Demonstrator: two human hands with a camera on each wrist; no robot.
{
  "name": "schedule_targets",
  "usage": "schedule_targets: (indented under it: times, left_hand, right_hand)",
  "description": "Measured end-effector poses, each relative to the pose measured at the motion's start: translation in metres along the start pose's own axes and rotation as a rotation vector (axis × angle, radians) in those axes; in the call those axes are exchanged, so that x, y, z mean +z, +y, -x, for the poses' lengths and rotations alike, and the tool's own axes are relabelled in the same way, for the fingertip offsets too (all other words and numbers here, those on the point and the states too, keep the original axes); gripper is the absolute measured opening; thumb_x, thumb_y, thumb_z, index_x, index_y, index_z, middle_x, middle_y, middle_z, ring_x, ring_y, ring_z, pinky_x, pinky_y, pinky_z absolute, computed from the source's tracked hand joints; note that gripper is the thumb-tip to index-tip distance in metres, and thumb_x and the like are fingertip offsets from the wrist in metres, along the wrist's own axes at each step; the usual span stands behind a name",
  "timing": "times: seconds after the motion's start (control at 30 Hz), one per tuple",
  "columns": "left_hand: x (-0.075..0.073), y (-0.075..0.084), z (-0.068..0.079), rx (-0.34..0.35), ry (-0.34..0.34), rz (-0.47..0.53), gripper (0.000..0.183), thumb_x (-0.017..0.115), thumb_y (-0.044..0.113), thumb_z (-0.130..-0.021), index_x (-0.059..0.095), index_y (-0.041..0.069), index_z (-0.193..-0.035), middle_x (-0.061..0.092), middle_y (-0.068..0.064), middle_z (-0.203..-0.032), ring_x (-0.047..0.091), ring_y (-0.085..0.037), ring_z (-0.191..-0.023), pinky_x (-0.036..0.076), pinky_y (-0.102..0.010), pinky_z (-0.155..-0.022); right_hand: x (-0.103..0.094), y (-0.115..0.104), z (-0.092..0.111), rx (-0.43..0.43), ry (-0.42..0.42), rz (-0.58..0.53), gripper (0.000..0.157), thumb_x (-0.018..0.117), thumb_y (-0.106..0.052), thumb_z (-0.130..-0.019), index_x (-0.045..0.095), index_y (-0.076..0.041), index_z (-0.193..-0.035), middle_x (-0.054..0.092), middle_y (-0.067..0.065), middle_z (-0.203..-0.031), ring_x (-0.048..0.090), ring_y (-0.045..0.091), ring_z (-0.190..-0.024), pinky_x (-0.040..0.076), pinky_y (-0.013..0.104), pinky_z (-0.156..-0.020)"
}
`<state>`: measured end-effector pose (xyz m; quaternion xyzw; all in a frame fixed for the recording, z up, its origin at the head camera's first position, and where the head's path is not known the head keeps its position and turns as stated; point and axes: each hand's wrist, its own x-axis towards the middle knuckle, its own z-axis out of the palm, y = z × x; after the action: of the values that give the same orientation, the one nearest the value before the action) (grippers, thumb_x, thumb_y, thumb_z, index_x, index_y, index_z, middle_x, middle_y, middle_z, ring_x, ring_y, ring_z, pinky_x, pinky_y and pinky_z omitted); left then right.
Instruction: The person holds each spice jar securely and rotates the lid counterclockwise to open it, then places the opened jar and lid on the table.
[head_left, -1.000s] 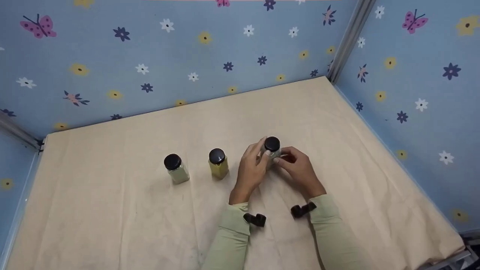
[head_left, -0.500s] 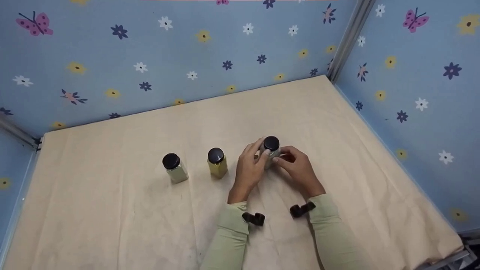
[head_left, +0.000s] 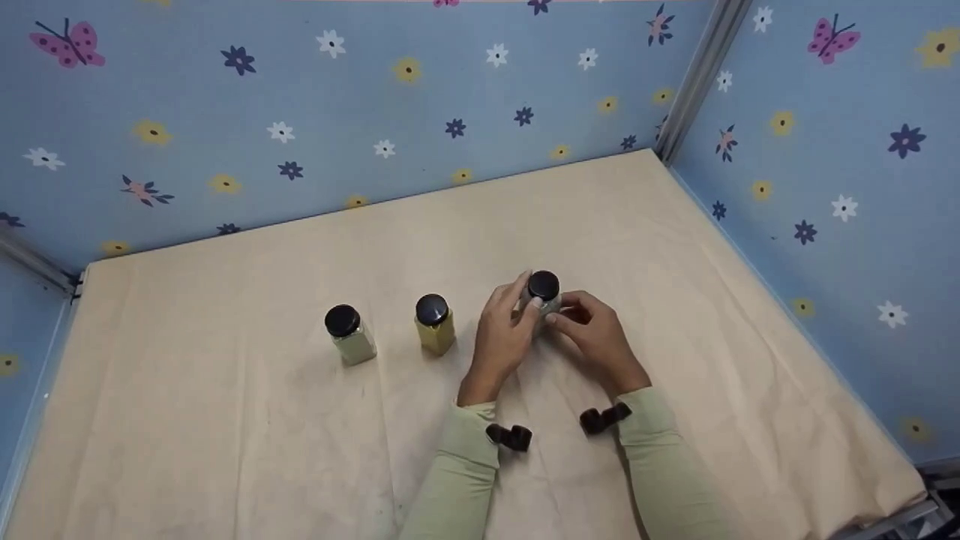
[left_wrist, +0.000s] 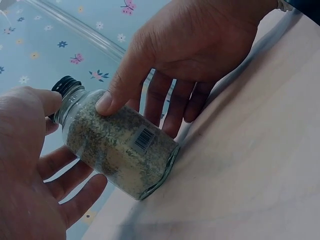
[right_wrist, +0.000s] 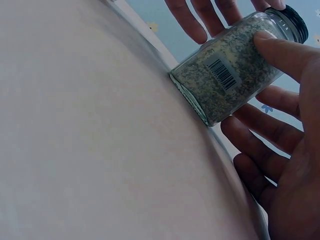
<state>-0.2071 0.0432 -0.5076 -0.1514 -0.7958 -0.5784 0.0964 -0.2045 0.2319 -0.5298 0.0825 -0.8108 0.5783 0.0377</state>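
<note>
Both hands are on a clear glass spice jar [head_left: 544, 287] with a black cap. Speckled green and pale dried seasoning fills this jar [left_wrist: 117, 142], which carries a small barcode label [right_wrist: 222, 71]. My left hand [head_left: 499, 337] grips it around the neck and upper side, its thumb near the cap. From the other side, my right hand [head_left: 602, 341] pinches the body between thumb and fingers. The jar stands roughly upright with its base at the cloth; whether it bears fully on it I cannot tell.
To the left stand two more black-capped jars, one with yellow contents [head_left: 436, 335] and one with pale green contents [head_left: 355, 345]. Beige cloth [head_left: 300, 450] covers the table. Blue flower-patterned walls [head_left: 337, 97] rise behind and at the sides.
</note>
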Motion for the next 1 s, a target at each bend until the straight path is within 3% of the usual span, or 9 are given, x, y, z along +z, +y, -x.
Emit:
schedule_targets:
  times: [0.3, 0.67, 1.0]
  left_hand:
    - [-0.001, -0.003, 0.001, -0.015, 0.01, 0.058, 0.045, 0.061, 0.031, -0.101, 0.058, 0.014, -0.143, 0.061, -0.003, -0.128, 0.057, -0.014, -0.118, 0.052, -0.031, -0.091]
    - [-0.003, -0.003, -0.002, -0.011, 0.035, 0.112, 0.035, 0.061, 0.026, -0.101, 0.064, 0.017, -0.136, 0.066, -0.001, -0.125, 0.063, -0.014, -0.112, 0.054, -0.028, -0.089]
    - [-0.004, -0.004, -0.002, -0.022, 0.03, 0.113, 0.032, 0.064, 0.026, -0.1, 0.064, 0.019, -0.132, 0.067, 0.004, -0.118, 0.061, -0.011, -0.114, 0.052, -0.036, -0.095]
  right_hand:
    - [0.001, 0.001, 0.001, 0.0, 0.005, 0.044, 0.035, 0.075, -0.037, -0.091, 0.069, -0.018, -0.119, 0.067, -0.001, -0.115, 0.064, 0.019, -0.106, 0.052, 0.035, -0.092]
    - [0.0, -0.002, 0.0, 0.007, 0.012, 0.032, 0.034, 0.076, -0.03, -0.091, 0.068, -0.013, -0.12, 0.066, 0.004, -0.116, 0.064, 0.022, -0.107, 0.05, 0.04, -0.093]
    - [0.0, -0.031, 0.007, 0.01, -0.016, 0.039, 0.031, 0.072, -0.016, -0.095, 0.065, -0.004, -0.122, 0.065, 0.009, -0.118, 0.063, 0.029, -0.11, 0.051, 0.033, -0.092]
